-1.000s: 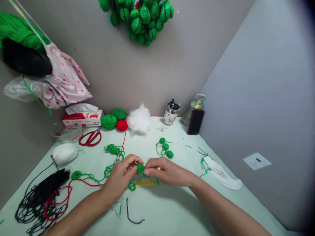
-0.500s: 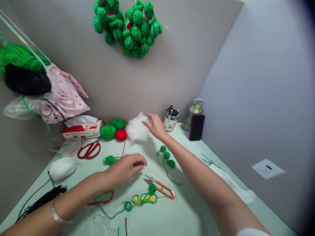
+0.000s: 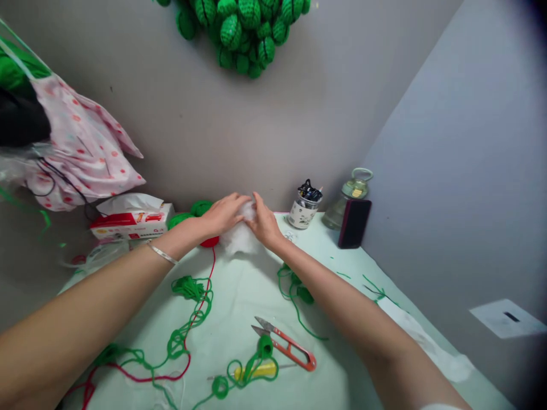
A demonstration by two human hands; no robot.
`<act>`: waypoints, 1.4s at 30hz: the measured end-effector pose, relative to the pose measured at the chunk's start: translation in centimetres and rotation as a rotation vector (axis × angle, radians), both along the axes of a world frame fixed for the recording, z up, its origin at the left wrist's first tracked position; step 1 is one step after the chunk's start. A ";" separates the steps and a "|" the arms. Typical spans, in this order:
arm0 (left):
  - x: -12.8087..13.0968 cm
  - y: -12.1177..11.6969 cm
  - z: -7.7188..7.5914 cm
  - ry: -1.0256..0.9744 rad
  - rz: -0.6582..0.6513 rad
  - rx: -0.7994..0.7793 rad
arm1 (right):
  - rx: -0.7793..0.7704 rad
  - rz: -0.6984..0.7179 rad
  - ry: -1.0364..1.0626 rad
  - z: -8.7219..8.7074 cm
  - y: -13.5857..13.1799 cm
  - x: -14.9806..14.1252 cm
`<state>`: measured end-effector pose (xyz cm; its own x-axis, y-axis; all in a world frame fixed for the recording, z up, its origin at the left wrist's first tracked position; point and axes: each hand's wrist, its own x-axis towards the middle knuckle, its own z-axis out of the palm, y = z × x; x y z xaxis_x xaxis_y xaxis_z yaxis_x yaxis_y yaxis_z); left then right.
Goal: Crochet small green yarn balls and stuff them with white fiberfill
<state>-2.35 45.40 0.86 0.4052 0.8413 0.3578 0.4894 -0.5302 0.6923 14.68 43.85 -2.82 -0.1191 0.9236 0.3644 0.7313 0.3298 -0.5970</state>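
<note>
A fluffy wad of white stuffing (image 3: pixel 239 242) sits at the back of the table against the wall. My left hand (image 3: pixel 225 214) reaches it from the left, fingers closed on its top. From the other side my right hand (image 3: pixel 264 223) grips it, thumb and fingers pressed into the fluff. Part of the stuffing is hidden behind both hands. A red yarn ball (image 3: pixel 210 241) and green yarn balls (image 3: pixel 200 208) lie just left of it, partly covered by my left hand and forearm. Small green crocheted pieces (image 3: pixel 305 294) lie partly under my right forearm.
Orange thread snips (image 3: pixel 294 348) lie in front, beside a yellow-handled tool (image 3: pixel 256 371) tangled with green yarn. A tissue box (image 3: pixel 132 223) stands at the left, a pen cup (image 3: pixel 302 213), a bottle (image 3: pixel 335 210) and a phone (image 3: pixel 354 224) at the right. Green crocheted pieces (image 3: pixel 250 34) hang above.
My left hand has moved forward from mid-table onto the stuffing. My right hand, before at the stuffing's right edge with fingers apart, now grips it. The view has shifted slightly.
</note>
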 end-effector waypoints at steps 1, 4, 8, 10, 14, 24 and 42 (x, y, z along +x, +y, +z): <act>0.3 0.5 -0.4 0.016 -0.023 -0.013 | 0.009 0.013 0.003 0.0 0.1 0.0; 1.0 1.3 -1.0 0.021 -0.051 -0.054 | 0.000 0.035 0.010 -0.1 0.9 -0.2; 0.8 2.0 0.1 -0.126 0.028 -0.090 | -0.068 0.014 -0.001 -1.2 2.0 -0.3; -0.2 2.3 1.6 -0.270 0.103 -0.099 | -0.100 -0.012 -0.013 -1.9 2.4 -0.1; -3.1 2.4 4.5 -0.559 0.189 -0.150 | -0.144 -0.044 -0.009 -2.8 3.2 1.0; -2.5 0.0 1.2 -0.521 0.138 -0.380 | 0.007 -0.004 0.063 -0.8 1.3 1.2; -5.1 -0.9 5.3 -1.208 0.152 -0.370 | -0.071 -0.179 -0.287 0.1 1.7 2.5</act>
<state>-7.43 44.52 6.20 -0.1229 0.9786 0.1653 -0.5151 -0.2053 0.8322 17.17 45.55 -2.75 -0.0411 0.9609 0.2738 0.9151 0.1462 -0.3758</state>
